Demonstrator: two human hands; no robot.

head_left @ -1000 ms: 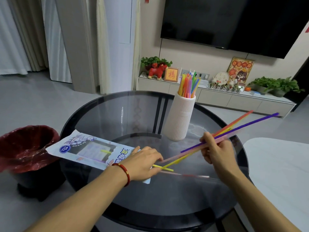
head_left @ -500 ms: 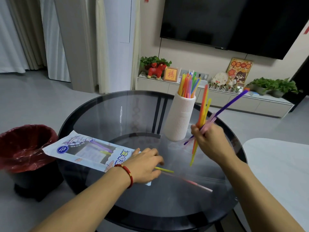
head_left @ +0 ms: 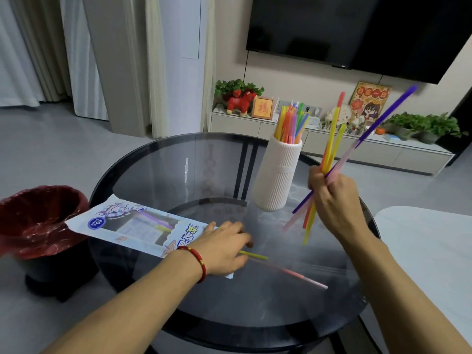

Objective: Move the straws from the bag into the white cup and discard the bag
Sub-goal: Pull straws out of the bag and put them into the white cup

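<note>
A white and blue straw bag (head_left: 132, 227) lies flat on the round glass table (head_left: 158, 159), its open end under my left hand (head_left: 222, 247), which presses it down. A yellow straw (head_left: 255, 256) and a pink straw (head_left: 304, 277) stick out of the bag onto the glass. My right hand (head_left: 332, 198) grips a bundle of straws (head_left: 334, 141), yellow, orange, pink and purple, held nearly upright just right of the white ribbed cup (head_left: 278, 175). The cup stands at the table's far side and holds several coloured straws (head_left: 292, 123).
A black bin with a red liner (head_left: 38, 218) stands on the floor left of the table, beside the bag's closed end. A white surface (head_left: 431, 251) lies to the right. A low cabinet with plants and ornaments runs along the far wall under a television.
My right hand has lifted the straw bundle from a low, flat angle to nearly upright and brought it closer to the cup. My left hand and the bag have stayed put.
</note>
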